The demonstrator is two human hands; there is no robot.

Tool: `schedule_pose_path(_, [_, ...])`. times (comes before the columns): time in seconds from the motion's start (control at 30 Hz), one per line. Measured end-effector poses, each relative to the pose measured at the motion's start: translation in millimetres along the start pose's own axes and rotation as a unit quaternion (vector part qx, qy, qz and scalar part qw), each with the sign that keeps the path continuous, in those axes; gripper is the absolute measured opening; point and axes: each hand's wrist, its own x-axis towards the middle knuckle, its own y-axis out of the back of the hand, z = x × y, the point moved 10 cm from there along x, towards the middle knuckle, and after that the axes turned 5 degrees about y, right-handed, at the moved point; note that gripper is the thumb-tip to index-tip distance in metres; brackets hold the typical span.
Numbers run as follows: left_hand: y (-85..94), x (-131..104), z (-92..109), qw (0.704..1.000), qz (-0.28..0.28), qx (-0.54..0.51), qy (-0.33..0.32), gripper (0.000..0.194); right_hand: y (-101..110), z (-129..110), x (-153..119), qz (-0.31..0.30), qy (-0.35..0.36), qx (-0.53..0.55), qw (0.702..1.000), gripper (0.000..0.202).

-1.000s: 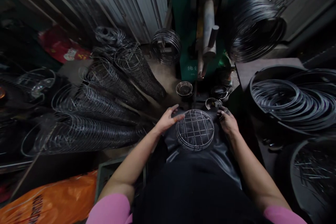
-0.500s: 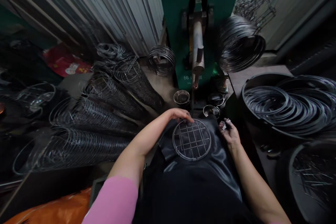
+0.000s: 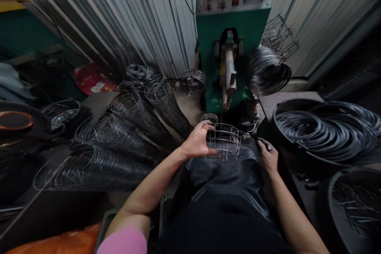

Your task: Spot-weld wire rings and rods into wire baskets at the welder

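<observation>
A round wire basket (image 3: 225,151) with a crossed-wire grid is tilted up over the dark apron (image 3: 226,184). My left hand (image 3: 198,141) grips its left side, thumb below and fingers above. At the right edge of the apron, my right hand (image 3: 268,158) is closed, apart from the basket. Small metal pieces (image 3: 269,147) glint between its fingers; their exact kind is too small to make out. Just beyond the basket, the metal arm (image 3: 230,69) of a green machine (image 3: 208,24) points down toward me.
Rows of stacked wire rings and grids (image 3: 104,170) lie on the left. At right, a black tub (image 3: 278,135) holds wire rings, and another tub (image 3: 324,202) holds short wire rods. Wire coils (image 3: 266,73) stand beside the machine. Small round dishes (image 3: 210,117) sit beneath its arm.
My left hand has lifted and tipped the wire piece from lying flat to standing tilted, showing its side. My right hand's fingers have curled in. The view has tilted up, showing the machine's panel.
</observation>
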Motion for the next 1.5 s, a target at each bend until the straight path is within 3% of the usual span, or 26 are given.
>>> schedule_pose_path(0.1, [8.0,3.4,3.4,0.996,0.081,0.028,-0.024,0.07,1.9,17.6,-5.7,-0.062,0.053,-0.153,0.985,0.038])
schedule_pose_path(0.23, [3.4,21.6,-9.5,0.991,0.127,0.048,-0.019,0.069,-8.4,21.0,-3.9,-0.154,0.1,-0.264,0.947,0.036])
schedule_pose_path(0.3, [-1.6,31.6,-16.0,0.99,0.129,0.056,-0.014,0.069,-22.3,0.4,-1.7,-0.205,0.117,-0.27,0.934,0.033])
schedule_pose_path(0.37, [-9.0,40.4,-19.3,0.991,0.118,0.063,-0.013,0.07,-47.2,-35.0,-3.9,-0.279,0.153,-0.262,0.911,0.028])
schedule_pose_path(0.47, [-22.9,50.9,-19.7,0.993,0.091,0.068,-0.014,0.068,-90.9,-87.1,-10.9,-0.381,0.207,-0.305,0.848,0.026])
schedule_pose_path(0.6, [-40.4,60.0,-17.4,0.995,0.066,0.071,-0.016,0.067,-131.3,-115.0,-5.5,-0.414,0.211,-0.417,0.781,0.032])
schedule_pose_path(0.7, [-49.8,63.4,-16.3,0.995,0.061,0.071,-0.02,0.067,-145.5,-116.6,-1.8,-0.4,0.201,-0.414,0.793,0.024])
schedule_pose_path(0.87, [-60.4,63.0,-14.8,0.995,0.06,0.07,-0.029,0.067,-135.9,-105.4,-4.8,-0.296,0.183,-0.277,0.896,0.008])
schedule_pose_path(0.97, [-64.1,61.4,-15.4,0.996,0.058,0.058,-0.022,0.066,-129.5,-97.6,-13.3,-0.274,0.18,-0.196,0.924,0.008])
schedule_pose_path(1.07, [-64.9,60.6,-16.0,0.998,0.052,0.045,-0.015,0.066,-134.0,-95.8,-20.8,-0.333,0.174,-0.159,0.913,0.016])
schedule_pose_path(1.23, [-58.6,61.3,-16.6,0.999,0.046,0.023,-0.01,0.064,-140.9,-115.1,-30.7,-0.436,0.245,-0.164,0.85,0.021])
schedule_pose_path(1.33, [-54.8,61.9,-16.4,0.999,0.047,0.012,-0.01,0.065,-141.4,-120.8,-33.9,-0.452,0.284,-0.181,0.826,0.023])
schedule_pose_path(1.5, [-51.7,66.0,-19.9,0.999,0.049,-0.005,-0.004,0.066,-144.9,-123.0,-33.1,-0.448,0.316,-0.188,0.815,0.018])
